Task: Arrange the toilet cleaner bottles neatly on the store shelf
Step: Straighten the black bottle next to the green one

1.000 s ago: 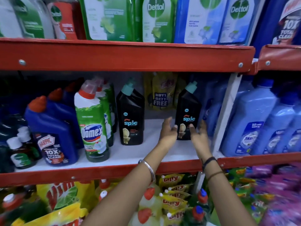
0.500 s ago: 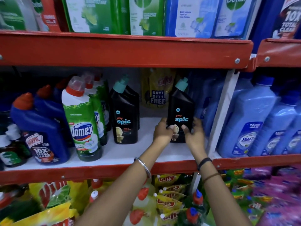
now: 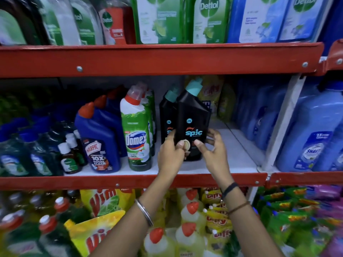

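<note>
Black Spic bottle (image 3: 193,125) between both hands' fingers (image 3: 181,144), on shelf (image 3: 232,164)

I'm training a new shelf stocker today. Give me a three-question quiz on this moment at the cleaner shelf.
1. True or false: both hands grip the black Spic bottle.
2. Which bottle stands directly left of the second Spic bottle? A) Harpic B) Domex C) Dettol
3. Fill in: the held bottle's cap is ____ in colour.

Key
1. True: the left hand and right hand clasp its lower part from either side.
2. B: the green Domex bottle; the blue Harpic bottle is further left.
3. Teal.
</note>
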Motion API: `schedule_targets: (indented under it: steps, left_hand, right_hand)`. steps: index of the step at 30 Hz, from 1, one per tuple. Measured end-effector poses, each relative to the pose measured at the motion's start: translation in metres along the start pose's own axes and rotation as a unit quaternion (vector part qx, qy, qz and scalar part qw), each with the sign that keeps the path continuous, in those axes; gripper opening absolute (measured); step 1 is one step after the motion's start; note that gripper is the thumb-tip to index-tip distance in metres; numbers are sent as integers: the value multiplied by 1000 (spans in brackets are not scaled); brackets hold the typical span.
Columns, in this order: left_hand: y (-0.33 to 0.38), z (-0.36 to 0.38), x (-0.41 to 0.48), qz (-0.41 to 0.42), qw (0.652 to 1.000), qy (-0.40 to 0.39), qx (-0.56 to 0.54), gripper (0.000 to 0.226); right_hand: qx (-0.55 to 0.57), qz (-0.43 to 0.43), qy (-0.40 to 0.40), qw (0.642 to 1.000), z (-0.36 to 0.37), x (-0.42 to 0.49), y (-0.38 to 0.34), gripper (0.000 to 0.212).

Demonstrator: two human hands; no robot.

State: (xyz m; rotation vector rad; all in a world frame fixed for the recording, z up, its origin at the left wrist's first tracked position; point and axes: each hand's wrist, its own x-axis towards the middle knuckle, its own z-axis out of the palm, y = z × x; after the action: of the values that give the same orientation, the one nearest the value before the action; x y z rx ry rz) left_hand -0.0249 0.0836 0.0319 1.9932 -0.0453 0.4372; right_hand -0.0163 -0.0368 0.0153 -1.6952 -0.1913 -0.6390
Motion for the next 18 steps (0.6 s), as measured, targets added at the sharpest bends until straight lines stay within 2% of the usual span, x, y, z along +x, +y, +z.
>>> schedule_targets:
  steps: [9,18]
  left_hand:
    - [-35,-26,-1,-32,999,18,-20,44]
    - [-51,-25,5,8,999,-16,-33,45]
  right_hand:
    - [-8,23,-22,999,46,-15,7,42]
    - [-34,28,-32,999,47,-18,15,41]
